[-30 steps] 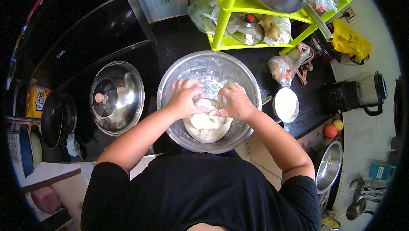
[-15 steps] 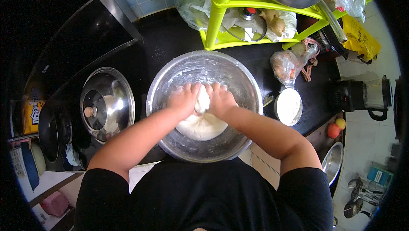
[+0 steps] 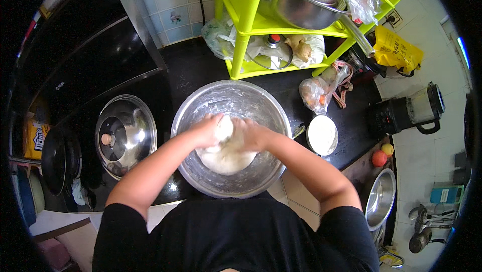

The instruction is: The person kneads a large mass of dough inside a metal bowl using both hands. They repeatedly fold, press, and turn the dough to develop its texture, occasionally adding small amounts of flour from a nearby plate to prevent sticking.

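A wide metal bowl [image 3: 231, 188] with flour smeared over its inner wall stands in front of me. In it lies a soft, pale dough [image 3: 228, 161], with a raised lump of it between my hands. My left hand [image 3: 206, 129] is closed around the left side of that lump, its fingers curled. On the other side, my right hand [image 3: 252, 134] presses into the dough with its fingers bent; motion blurs them. Both forearms reach in over the near rim, and the hands hide part of the dough.
Left of the bowl lies a domed lid [image 3: 126, 135]; a black pan [image 3: 54, 161] is farther left. A white-filled round container [image 3: 322, 135] and bagged vegetables [image 3: 315, 94] are at right. Behind stands a green shelf [image 3: 244, 26]. A blender [image 3: 409, 109] sits far right.
My head view has shifted, so bowl and shelf appear lower and slightly leftward. My hands stay on the dough; the right one has turned and blurs, and the lump sits nearer my left hand.
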The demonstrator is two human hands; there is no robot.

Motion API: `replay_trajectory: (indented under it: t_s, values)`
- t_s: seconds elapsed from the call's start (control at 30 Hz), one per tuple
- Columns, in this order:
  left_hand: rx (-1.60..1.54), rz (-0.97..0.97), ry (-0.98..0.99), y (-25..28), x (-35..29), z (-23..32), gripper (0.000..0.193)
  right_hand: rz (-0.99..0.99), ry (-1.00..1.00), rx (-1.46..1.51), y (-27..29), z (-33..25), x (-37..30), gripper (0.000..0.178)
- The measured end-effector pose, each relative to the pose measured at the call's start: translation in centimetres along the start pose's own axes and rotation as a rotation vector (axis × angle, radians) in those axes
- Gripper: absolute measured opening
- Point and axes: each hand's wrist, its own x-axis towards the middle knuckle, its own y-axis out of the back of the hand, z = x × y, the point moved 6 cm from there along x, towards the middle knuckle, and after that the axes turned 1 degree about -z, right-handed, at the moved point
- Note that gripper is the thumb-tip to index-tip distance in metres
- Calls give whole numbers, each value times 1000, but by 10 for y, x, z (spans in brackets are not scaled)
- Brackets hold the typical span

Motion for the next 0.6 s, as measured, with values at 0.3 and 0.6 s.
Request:
replay_trajectory:
  t_s: [0.3,0.6]
  values:
    - [208,-239,12,-29,-60,50,123,-157,-118,-11,-40,-21,-39,111]
    - [279,67,-55,-40,-9,24,111,109,-63,-299,-34,-2,27,93]
